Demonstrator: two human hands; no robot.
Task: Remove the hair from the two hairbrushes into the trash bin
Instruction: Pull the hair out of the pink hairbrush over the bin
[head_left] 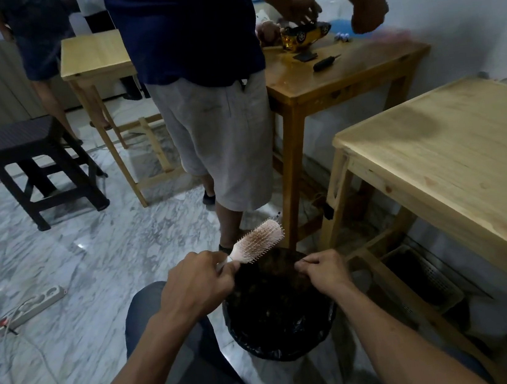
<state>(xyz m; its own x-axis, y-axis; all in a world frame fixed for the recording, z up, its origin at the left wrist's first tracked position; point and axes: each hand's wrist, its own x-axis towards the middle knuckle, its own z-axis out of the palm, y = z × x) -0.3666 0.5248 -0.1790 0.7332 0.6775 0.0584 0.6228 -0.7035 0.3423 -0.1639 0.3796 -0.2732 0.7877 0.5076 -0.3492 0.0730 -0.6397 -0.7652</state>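
Gripping the pink hairbrush (260, 240) by its handle, your left hand (198, 284) angles its bristled head up beyond your knuckles; your right hand (323, 268), fingers curled, hovers above the black-lined trash bin (285, 342), its contents unclear

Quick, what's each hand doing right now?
Left hand: grips the pink hairbrush by its handle.
Right hand: fingers curled over the trash bin; any hair pinched cannot be told.
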